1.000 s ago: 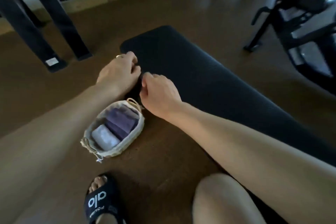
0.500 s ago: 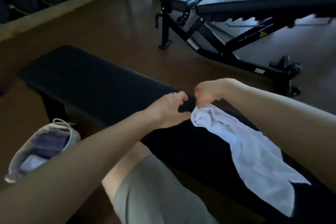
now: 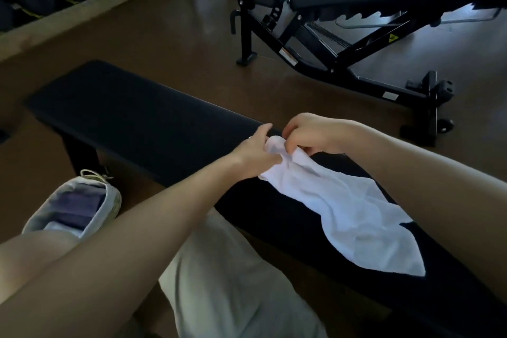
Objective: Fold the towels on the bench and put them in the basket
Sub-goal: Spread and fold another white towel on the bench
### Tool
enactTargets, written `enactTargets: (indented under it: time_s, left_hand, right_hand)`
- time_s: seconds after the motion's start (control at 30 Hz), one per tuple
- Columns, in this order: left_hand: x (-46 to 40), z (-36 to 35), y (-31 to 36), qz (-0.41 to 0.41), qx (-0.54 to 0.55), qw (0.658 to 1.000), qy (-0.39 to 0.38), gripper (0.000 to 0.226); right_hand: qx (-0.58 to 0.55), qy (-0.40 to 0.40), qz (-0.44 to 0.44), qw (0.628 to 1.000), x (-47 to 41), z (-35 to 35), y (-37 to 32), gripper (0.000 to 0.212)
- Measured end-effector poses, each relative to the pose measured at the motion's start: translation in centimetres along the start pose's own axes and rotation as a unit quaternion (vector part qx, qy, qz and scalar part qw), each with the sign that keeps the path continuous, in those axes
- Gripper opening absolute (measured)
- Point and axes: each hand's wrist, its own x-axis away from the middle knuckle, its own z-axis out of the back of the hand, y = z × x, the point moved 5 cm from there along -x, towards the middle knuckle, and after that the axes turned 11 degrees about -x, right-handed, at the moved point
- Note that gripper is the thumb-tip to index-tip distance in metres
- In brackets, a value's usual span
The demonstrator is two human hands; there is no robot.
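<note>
We saw the white towel (image 3: 354,217) lying unfolded on the tabletop (image 3: 142,118), long axis running from its bunched far end toward the tabletop's near right end. Both hands were at that bunched end: right hand (image 3: 315,136) pinched it, left hand (image 3: 258,153) gripped it alongside. Basket (image 3: 109,200) sat on floor, well left. Vs 0.5 s earlier, left hand had closed onto the cloth.

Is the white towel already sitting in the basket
No, the white towel lies crumpled on the black bench, its end gripped by the left hand and right hand, while the basket stands on the floor.
</note>
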Motion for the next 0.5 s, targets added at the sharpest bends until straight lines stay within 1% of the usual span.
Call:
enactTargets:
  time_s: [0.03, 0.07, 0.13, 0.17, 0.23, 0.3, 0.37, 0.43, 0.5]
  left_hand:
    - [0.0, 0.5, -0.3, -0.004, 0.02, 1.0, 0.006, 0.073]
    - [0.1, 1.0, -0.5, -0.011, 0.026, 0.999, 0.017, 0.058]
    - [0.4, 1.9, -0.9, -0.023, 0.007, 0.998, 0.055, 0.023]
    - [0.5, 2.4, -1.3, -0.024, -0.006, 0.997, 0.075, 0.011]
    - [0.9, 3.5, -1.7, -0.021, -0.028, 0.993, 0.113, 0.015]
    - [1.2, 5.0, -1.8, -0.022, -0.042, 0.989, 0.141, 0.017]
    - [1.5, 6.5, -1.8, -0.031, -0.077, 0.986, 0.147, 0.012]
    - [1.8, 8.0, -2.4, -0.037, -0.133, 0.98, 0.143, 0.008]
    - [2.0, 9.8, -3.2, -0.03, -0.168, 0.972, 0.163, 0.006]
  right_hand:
    - [-0.033, -0.007, 0.013, 0.999, -0.1, -0.1, -0.8, 0.024]
    - [-0.051, -0.019, 0.029, 0.998, 0.3, -0.6, -1.7, 0.025]
    - [-0.065, -0.031, 0.046, 0.996, 0.0, -0.7, -2.7, 0.025]
    - [-0.05, -0.027, 0.057, 0.997, -0.1, -0.8, -3.2, 0.025]
    - [-0.006, -0.004, 0.075, 0.997, -0.3, -0.8, -4.2, 0.025]
    - [0.018, -0.006, 0.084, 0.996, -0.6, -1.1, -4.9, 0.027]
    - [0.031, -0.001, 0.109, 0.994, -0.9, -1.2, -5.8, 0.028]
    - [0.102, 0.043, 0.155, 0.982, -1.0, -0.9, -7.1, 0.027]
    - [0.182, 0.089, 0.199, 0.959, -0.9, -0.4, -8.4, 0.026]
